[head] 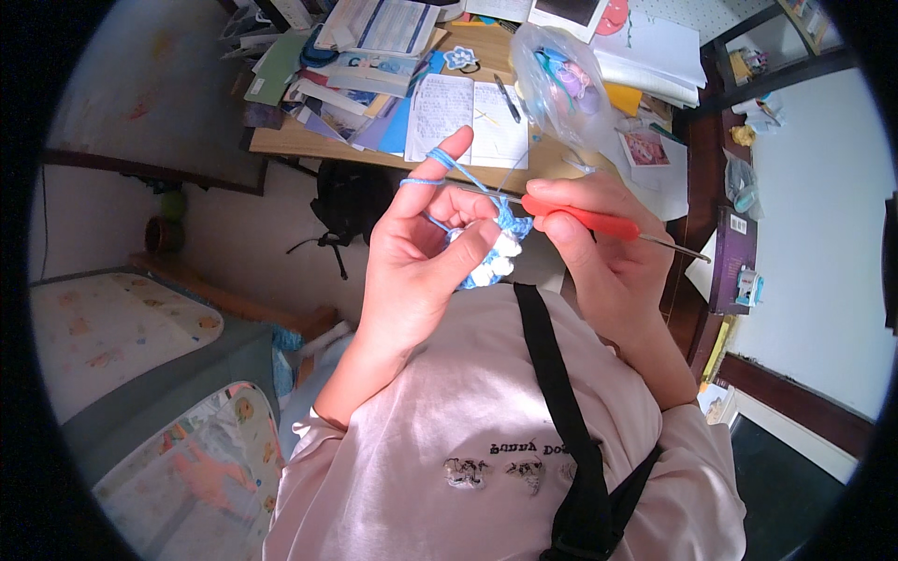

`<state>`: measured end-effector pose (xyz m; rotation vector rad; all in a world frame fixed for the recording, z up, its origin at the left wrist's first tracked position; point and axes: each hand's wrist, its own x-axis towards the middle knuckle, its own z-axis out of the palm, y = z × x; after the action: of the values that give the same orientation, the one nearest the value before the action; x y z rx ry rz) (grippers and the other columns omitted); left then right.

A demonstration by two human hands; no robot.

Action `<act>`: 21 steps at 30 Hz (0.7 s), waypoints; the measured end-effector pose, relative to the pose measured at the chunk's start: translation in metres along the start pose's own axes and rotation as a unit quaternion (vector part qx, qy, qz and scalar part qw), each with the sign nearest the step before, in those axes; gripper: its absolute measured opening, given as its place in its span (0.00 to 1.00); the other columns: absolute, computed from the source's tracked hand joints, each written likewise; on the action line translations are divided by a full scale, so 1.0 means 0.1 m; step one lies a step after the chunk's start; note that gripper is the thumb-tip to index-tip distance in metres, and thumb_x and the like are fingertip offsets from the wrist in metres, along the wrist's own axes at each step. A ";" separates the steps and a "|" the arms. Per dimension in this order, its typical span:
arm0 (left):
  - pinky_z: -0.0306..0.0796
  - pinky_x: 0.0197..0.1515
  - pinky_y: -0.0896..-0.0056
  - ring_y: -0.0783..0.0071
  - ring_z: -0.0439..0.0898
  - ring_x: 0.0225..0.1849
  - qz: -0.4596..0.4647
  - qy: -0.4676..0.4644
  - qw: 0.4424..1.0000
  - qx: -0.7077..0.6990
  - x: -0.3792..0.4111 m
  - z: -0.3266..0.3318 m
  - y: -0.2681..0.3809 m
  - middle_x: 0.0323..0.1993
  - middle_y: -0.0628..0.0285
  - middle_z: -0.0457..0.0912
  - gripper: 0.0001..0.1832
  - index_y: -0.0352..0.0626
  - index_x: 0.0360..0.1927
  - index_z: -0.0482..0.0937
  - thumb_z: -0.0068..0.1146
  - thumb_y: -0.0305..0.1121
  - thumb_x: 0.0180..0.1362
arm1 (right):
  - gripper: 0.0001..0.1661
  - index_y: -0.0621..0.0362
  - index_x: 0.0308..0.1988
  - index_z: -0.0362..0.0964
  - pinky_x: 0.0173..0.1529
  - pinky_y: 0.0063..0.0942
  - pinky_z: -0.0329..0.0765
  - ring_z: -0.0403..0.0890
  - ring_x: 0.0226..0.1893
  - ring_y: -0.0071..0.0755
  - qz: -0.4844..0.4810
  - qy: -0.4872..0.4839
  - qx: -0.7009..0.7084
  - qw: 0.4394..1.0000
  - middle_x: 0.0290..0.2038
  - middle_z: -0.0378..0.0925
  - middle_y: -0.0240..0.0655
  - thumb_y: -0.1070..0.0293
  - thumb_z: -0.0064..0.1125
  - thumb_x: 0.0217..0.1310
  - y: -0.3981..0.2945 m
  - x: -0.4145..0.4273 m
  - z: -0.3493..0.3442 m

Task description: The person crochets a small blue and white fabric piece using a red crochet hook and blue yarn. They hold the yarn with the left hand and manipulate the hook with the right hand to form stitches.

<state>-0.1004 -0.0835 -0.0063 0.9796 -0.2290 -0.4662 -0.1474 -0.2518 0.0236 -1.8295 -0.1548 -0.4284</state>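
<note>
My left hand (421, 245) pinches a small blue and white crocheted piece (499, 256) between thumb and fingers. Blue yarn (463, 172) wraps around its raised index finger and runs down to the piece. My right hand (610, 231) grips a crochet hook with a red handle (582, 216). The hook has metal ends on both sides; the left one reaches to the yarn at the top edge of the piece, the other points right. Whether the yarn is looped on the hook is too small to tell.
A wooden desk (330, 144) ahead holds an open notebook (442, 116), a black pen (506, 98), a crocheted flower (460, 59), a clear plastic bag of yarn (561, 84), small scissors (579, 164) and stacked papers. A black bag (351, 200) lies below the desk.
</note>
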 end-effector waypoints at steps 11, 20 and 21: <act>0.68 0.45 0.83 0.85 0.75 0.39 -0.057 0.008 0.993 -0.098 0.41 -0.39 0.20 0.37 0.66 0.79 0.35 0.36 0.68 0.58 0.53 0.14 0.55 | 0.12 0.69 0.45 0.74 0.43 0.19 0.74 0.78 0.38 0.25 0.039 0.036 0.076 0.996 0.43 0.78 0.40 0.76 0.55 0.63 0.17 0.42 0.35; 0.68 0.46 0.82 0.85 0.75 0.39 -0.050 -0.004 0.996 -0.072 0.64 -0.56 0.21 0.37 0.66 0.79 0.36 0.36 0.68 0.56 0.53 0.14 0.55 | 0.11 0.64 0.44 0.77 0.41 0.22 0.73 0.80 0.36 0.28 -0.006 0.054 -0.015 0.998 0.38 0.81 0.38 0.77 0.60 0.58 0.27 0.60 0.46; 0.68 0.46 0.82 0.85 0.75 0.39 -0.035 -0.007 0.998 -0.048 0.65 -0.57 0.22 0.36 0.67 0.79 0.36 0.36 0.68 0.56 0.53 0.14 0.55 | 0.11 0.64 0.43 0.77 0.42 0.21 0.73 0.80 0.36 0.28 -0.009 0.055 -0.020 0.998 0.38 0.81 0.38 0.77 0.59 0.58 0.28 0.62 0.46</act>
<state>-0.0152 -0.0624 -0.0205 0.8919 -0.1835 -0.5441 -0.0714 -0.2236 0.0099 -1.8402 -0.0884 -0.5472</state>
